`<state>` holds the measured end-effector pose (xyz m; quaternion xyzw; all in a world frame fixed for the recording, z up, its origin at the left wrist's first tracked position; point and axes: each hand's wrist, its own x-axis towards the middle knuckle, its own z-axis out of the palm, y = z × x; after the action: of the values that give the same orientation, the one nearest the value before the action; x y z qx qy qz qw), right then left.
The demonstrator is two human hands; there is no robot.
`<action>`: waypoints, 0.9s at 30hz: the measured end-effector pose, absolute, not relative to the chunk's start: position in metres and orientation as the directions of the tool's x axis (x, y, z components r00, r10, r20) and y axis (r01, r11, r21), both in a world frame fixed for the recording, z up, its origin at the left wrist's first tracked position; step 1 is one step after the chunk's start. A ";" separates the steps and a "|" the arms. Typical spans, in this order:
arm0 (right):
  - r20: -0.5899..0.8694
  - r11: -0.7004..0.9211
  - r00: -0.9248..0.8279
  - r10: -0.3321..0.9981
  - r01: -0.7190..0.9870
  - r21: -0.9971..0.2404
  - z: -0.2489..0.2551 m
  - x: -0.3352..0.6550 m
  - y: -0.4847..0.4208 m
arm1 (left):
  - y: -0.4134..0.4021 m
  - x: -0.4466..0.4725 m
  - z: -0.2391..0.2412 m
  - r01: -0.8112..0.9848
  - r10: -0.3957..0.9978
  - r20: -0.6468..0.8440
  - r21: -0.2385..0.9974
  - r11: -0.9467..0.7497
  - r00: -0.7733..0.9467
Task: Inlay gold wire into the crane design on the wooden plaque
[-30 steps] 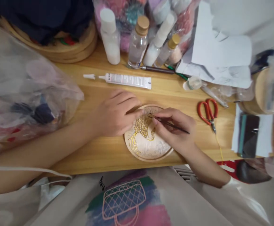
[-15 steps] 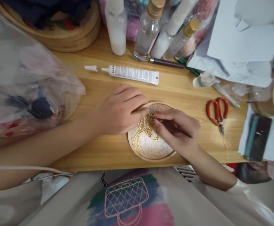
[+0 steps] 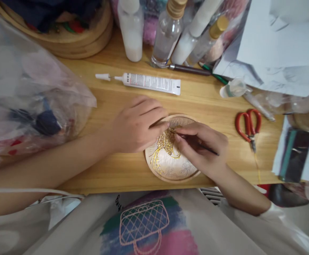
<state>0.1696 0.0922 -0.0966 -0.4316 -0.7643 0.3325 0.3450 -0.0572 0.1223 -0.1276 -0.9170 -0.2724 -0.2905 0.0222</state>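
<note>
Round panel lies on the desk, near its front edge, between the hands I direct. Right hand: grip pinched on a slim dark tool, tip at the upper part of the gold linework. Left hand: over the panel's left side, thumb and forefinger near the tip; can't tell whether they clamp anything. Step in hand, I judge: fine placing of the gold line. Next move calls for a steady panel and small, light tip motions, leaving the neighbouring gold undisturbed.
</note>
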 end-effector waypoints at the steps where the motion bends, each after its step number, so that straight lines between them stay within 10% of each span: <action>1: 0.238 0.405 -0.390 0.890 0.431 -0.807 -0.097 0.170 0.092 | 0.122 -0.057 -0.127 0.505 0.484 0.554 0.129 -0.853 0.677; 27: 0.230 0.390 -0.382 0.895 0.422 -0.818 -0.095 0.170 0.093 | 0.121 -0.056 -0.128 0.506 0.503 0.555 0.164 -0.847 0.662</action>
<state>0.1697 0.0927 -0.0951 -0.4344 -0.7581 0.3408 0.3469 -0.0561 0.1214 -0.1276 -0.9116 -0.2769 -0.3038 0.0025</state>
